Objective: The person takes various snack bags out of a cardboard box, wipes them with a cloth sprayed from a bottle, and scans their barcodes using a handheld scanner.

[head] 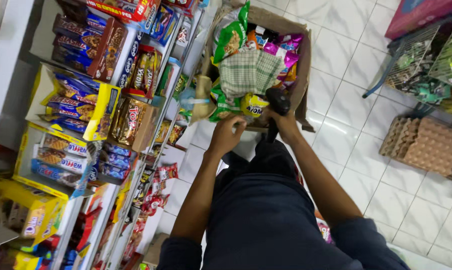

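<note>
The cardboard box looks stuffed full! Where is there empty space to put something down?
Bare white floor tiles lie between the cardboard box and the egg trays. The box is heaped with snack packets and a checked cloth. The shelves are packed tight.

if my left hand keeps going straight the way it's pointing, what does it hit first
Most likely the near edge of the cardboard box: the left hand points up the picture at it, toward the yellow snack packet just inside. Depth is hard to judge here.

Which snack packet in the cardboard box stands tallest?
The green snack packet at the box's left corner; it sticks up above the box rim, while the purple packets and yellow packet lie lower.
</note>
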